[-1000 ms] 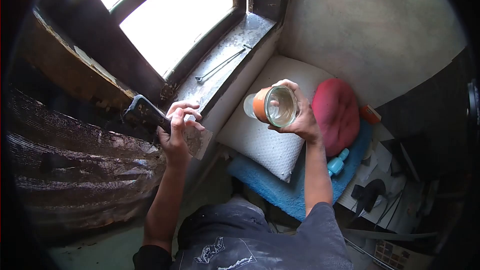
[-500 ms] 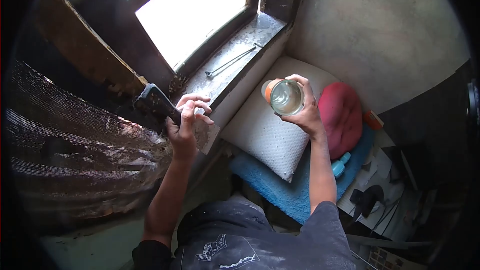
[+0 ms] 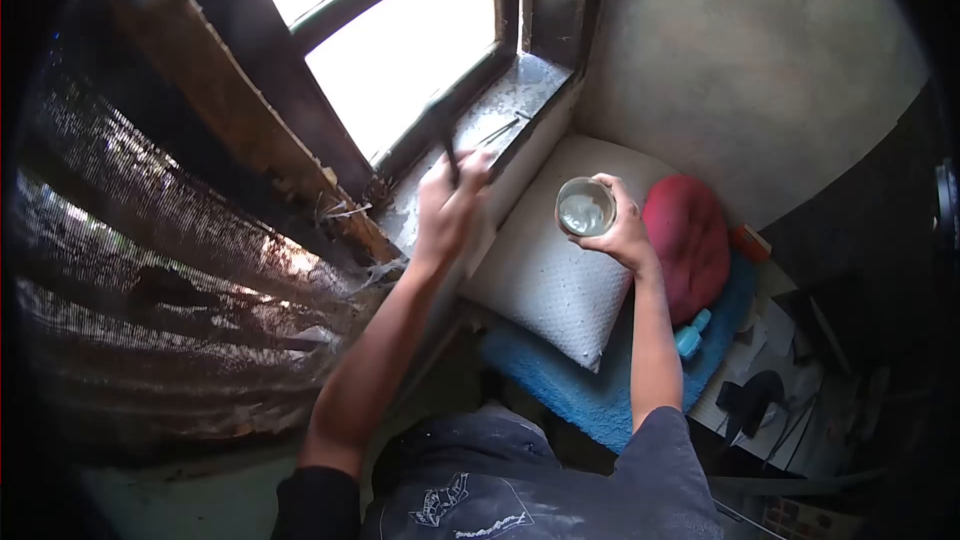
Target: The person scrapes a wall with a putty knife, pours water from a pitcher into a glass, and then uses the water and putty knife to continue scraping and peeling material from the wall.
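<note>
The person's left hand (image 3: 452, 210), blurred, is in front of the near part of the windowsill (image 3: 545, 78), its fingers curled around a slim dark tool (image 3: 449, 162) that points up toward the window frame (image 3: 345, 110); whether the tool touches the sill cannot be told. A thin metal rod (image 3: 508, 128) lies on the sill along its room-side edge, just beyond that hand. The right hand (image 3: 622, 233) grips a glass jar (image 3: 583, 212), its fingers wrapped around the right side, with the round rim turned toward the camera; something pale shows inside, too unclear to name. The jar is held over the white pillow (image 3: 555, 290), near the pillow's right edge. A red cushion (image 3: 690, 260) sits beside that edge, and a blue mat (image 3: 575, 395) shows under the pillow's lower corner. A light-blue bottle (image 3: 690, 337) lies toward the mat's right edge, just below the cushion, and an orange box (image 3: 750, 242) is on the cushion's far side.
</note>
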A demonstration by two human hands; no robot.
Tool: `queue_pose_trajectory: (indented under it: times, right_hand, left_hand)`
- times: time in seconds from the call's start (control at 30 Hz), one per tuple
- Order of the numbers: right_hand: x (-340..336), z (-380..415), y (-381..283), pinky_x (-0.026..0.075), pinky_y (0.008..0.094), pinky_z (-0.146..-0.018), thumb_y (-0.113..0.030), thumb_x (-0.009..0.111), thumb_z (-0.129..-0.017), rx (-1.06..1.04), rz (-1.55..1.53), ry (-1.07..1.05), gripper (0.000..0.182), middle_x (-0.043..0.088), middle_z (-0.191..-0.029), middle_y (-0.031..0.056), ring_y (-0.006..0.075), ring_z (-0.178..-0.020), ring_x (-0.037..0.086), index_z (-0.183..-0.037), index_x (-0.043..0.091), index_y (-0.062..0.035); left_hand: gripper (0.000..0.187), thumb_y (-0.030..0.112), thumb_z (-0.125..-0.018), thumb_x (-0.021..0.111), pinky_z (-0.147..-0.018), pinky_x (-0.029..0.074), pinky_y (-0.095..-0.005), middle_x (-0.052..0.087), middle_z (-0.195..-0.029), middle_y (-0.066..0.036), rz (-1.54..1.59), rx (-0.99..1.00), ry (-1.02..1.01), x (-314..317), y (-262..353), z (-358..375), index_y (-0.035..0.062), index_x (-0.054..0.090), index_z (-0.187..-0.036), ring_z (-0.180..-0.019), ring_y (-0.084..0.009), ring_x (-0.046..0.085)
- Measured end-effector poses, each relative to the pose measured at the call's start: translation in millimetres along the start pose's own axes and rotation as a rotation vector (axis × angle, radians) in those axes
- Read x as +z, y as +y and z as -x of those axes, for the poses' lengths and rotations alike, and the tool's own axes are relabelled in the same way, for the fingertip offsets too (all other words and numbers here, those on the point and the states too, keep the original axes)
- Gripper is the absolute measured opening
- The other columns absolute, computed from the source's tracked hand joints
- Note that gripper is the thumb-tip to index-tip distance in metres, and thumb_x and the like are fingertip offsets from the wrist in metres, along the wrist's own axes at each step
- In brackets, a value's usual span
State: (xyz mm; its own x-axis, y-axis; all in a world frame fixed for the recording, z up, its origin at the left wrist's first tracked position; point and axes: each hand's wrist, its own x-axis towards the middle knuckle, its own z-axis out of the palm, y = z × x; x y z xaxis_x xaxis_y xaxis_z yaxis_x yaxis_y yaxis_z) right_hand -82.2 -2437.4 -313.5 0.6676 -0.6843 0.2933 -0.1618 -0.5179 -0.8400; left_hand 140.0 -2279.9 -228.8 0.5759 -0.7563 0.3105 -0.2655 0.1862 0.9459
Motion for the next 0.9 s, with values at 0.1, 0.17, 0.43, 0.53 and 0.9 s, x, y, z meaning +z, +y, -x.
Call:
queue_pose_trajectory:
  times: [0.1,0.17,0.43,0.53,0.9]
  right_hand:
    - [7.3,-2.8,-3.2,0.05,0.0367,-0.1,-0.019,0.094,-0.054,-0.029,0.051,0.063,0.086,0.065,-0.12,0.011,0.0247,-0.116,0.063,-0.129,0.054,-0.007]
    - [1.7,-0.8,-7.9,0.049,0.037,-0.101,-0.02,0.094,-0.054,-0.005,-0.056,-0.058,0.086,0.064,-0.121,0.0115,0.0243,-0.117,0.062,-0.129,0.054,-0.0064]
    - [-10.7,25.5,-9.7,0.049,0.0395,-0.102,-0.021,0.094,-0.054,0.024,0.005,0.005,0.087,0.064,-0.121,0.0117,0.0272,-0.117,0.062,-0.129,0.052,-0.0056]
    - [-8.5,28.4,-2.7,0.049,0.0398,-0.102,-0.02,0.094,-0.054,0.065,-0.069,0.005,0.088,0.063,-0.122,0.0118,0.0276,-0.118,0.061,-0.129,0.052,-0.0055]
    - [5.1,41.5,-4.2,0.05,0.0395,-0.101,-0.019,0.096,-0.054,0.066,-0.131,0.003,0.088,0.062,-0.122,0.0118,0.026,-0.116,0.062,-0.129,0.052,-0.0052]
  left_hand:
    - [0.039,0.031,-0.1,0.058,-0.078,0.055,-0.0416,0.071,-0.088,-0.017,-0.615,0.17,-0.145,33.4,22.0,-67.4,-0.0067,0.067,-0.101,-0.086,-0.0294,0.07]
    - [0.035,0.028,-0.098,0.056,-0.083,0.053,-0.0449,0.071,-0.088,-0.022,-0.961,-0.004,-0.368,45.4,55.3,-105.0,-0.0055,0.067,-0.103,-0.087,-0.0363,0.069]
    - [0.027,0.019,-0.099,0.053,-0.079,0.057,-0.0419,0.075,-0.112,-0.008,-1.892,-0.026,-0.383,27.8,47.3,-168.5,0.0113,0.076,-0.111,-0.101,-0.0217,0.073]
    - [0.027,0.021,-0.1,0.055,-0.085,0.054,-0.0411,0.073,-0.12,-0.005,-1.948,-0.084,-0.405,22.3,47.0,-170.2,0.0129,0.073,-0.119,-0.111,-0.0215,0.069]
    - [0.027,0.018,-0.1,0.052,-0.08,0.061,-0.0396,0.075,-0.11,-0.013,-1.782,0.037,-0.374,18.8,32.0,-162.6,0.0086,0.076,-0.106,-0.1,-0.0254,0.074]
